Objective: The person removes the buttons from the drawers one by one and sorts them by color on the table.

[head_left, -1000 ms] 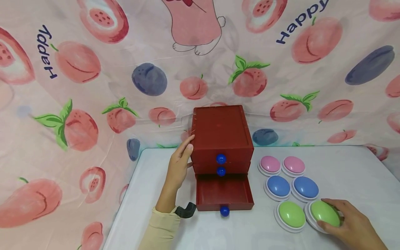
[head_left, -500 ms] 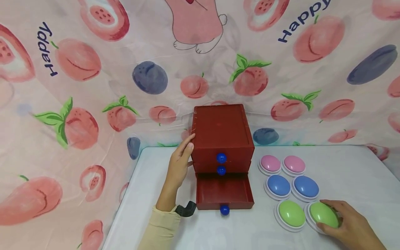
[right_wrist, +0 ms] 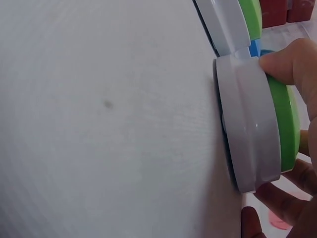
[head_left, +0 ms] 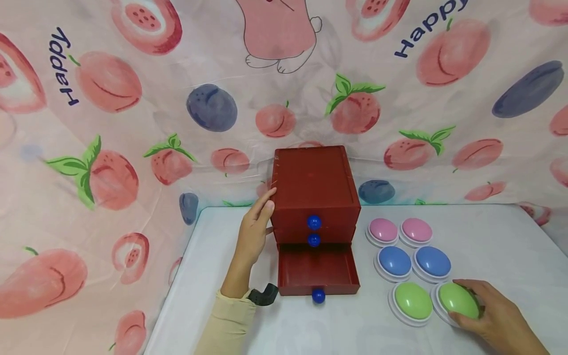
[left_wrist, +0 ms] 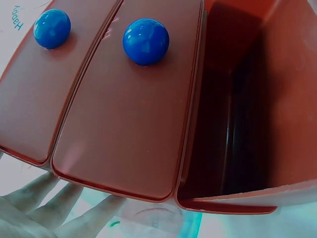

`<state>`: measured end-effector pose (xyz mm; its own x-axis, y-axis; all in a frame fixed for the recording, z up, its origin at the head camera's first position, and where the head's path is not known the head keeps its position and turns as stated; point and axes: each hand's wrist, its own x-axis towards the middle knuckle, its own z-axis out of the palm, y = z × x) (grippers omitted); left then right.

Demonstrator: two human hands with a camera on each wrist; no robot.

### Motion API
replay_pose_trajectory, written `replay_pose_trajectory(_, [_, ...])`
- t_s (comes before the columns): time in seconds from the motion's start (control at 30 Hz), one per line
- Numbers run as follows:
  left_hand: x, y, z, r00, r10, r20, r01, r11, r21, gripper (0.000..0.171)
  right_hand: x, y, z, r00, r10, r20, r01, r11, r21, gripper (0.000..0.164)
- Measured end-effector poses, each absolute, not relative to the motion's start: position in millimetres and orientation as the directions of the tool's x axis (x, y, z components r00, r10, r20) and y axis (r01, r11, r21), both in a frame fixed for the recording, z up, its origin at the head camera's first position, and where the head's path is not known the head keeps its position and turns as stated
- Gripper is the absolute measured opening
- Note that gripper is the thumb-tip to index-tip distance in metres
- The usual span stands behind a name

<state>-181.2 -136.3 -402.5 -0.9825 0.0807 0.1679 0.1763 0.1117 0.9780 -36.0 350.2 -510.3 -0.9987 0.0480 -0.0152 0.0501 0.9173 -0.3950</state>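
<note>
A dark red drawer cabinet with blue ball knobs stands mid-table, its bottom drawer pulled out and bare inside. My left hand rests along the cabinet's left side, fingers fairly straight. In the left wrist view, those fingers reach behind the cabinet's edge, beside two closed drawer fronts. At the right, my right hand grips a green-domed push button with a white base, thumb and fingers around its side. The right wrist view shows the same green button close over the white table.
A second green button sits just left of the held one. Behind them are two blue buttons and two pink buttons, in pairs. A fruit-printed cloth hangs behind the white table.
The head view has shifted very slightly, so the scene sits a little higher. Both hands keep their places on the cabinet and the green button.
</note>
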Motion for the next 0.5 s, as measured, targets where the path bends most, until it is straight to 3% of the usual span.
replay_pose_trajectory(0.23, [-181, -137, -402, -0.982, 0.081, 0.169, 0.178, 0.112, 0.978, 0.043, -40, 349, -505, -0.991, 0.042, -0.130, 0.091, 0.914, -0.396, 0.103])
replay_pose_trajectory(0.5, [-181, -137, -403, -0.981, 0.082, 0.173, 0.182, 0.121, 0.976, 0.043, -42, 342, -493, -0.997, 0.033, -0.069, 0.057, 0.917, -0.395, 0.092])
